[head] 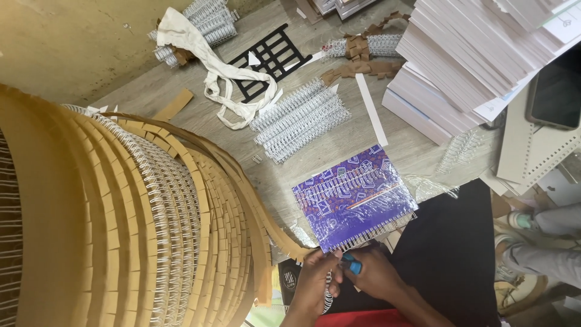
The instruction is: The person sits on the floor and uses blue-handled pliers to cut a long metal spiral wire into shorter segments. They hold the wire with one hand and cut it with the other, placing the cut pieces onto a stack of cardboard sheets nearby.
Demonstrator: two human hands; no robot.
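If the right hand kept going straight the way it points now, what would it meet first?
Probably the purple patterned notebook: the right hand, holding a blue-handled tool, points at its wire-bound edge just ahead, though depth is unclear.

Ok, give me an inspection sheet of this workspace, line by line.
Surface: wood-grain table, crowded.
Job's things: purple patterned notebook in clear wrap, wire comb along its near edge; blue-handled tool.
Clutter: loose wire binding combs, big wire spool with brown paper strips, white cloth bag, black plastic grid, stacked white paper.
Grips: left hand at the wire; right hand on the tool.
Cables: nothing seen.
Surroundings: dark phone; another person's shoes.
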